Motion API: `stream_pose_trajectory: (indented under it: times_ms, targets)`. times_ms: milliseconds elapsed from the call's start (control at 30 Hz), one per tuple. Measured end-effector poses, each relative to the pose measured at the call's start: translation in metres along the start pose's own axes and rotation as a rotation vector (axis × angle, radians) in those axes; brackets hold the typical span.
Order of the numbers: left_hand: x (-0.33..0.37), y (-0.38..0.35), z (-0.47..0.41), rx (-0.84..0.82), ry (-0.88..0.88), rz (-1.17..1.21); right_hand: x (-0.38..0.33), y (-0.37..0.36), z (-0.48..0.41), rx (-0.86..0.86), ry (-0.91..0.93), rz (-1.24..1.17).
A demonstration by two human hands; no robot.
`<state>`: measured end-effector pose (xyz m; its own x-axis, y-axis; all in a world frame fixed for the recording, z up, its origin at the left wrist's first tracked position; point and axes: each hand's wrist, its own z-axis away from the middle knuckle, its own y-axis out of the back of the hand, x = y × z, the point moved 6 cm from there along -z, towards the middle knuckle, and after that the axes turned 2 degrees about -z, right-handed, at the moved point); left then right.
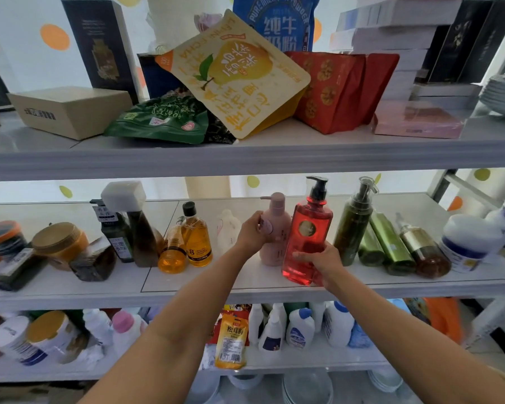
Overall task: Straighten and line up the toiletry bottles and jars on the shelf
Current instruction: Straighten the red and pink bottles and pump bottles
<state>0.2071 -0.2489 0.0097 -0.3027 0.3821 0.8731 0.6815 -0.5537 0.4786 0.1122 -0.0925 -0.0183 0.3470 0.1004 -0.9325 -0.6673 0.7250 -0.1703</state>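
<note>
Red pump bottle (306,237) stands near the front edge of the middle shelf (187,282), about mid-length, upright or close to it. Right hand (321,262) wraps its lower body, fingers (302,256) closed across the front low down. Touching its left side: pink pump bottle (274,228), set a little further back, left hand (251,231) closed round its upper body with fingers over the round label. Both bottles look full-sized; the red one reads as mostly full of liquid, so likely heavy, with smooth clear plastic that may slip. A low grip on the body seems right; the pump head (318,186) is a poor handle and could depress. Pink one is opaque, matte, probably less slippery. Right of the red bottle: a dark green pump bottle (354,225) leaning, then light green bottles (387,243) tilted against each other, an amber bottle with gold collar (421,252) tipped over, and a white jar with blue band (467,243). Left of the red bottle, beyond the pink: a pale white bottle (228,231) at the back, two orange bottles (187,240) pressed together, a brown bottle with large white cap (137,223), a dark label bottle (114,231), then toppled jars and a flat-lying dark bottle (16,272) far left. Much of the row is not yet straightened. Left end blurred.
</note>
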Motion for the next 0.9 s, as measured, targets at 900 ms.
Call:
stream_pose_trajectory:
  times_ms: [900]
  targets:
    - [-0.041, 0.045, -0.007, -0.07, 0.069, 0.058, 0.012, -0.042, -0.05, -0.154, -0.023, 0.177]
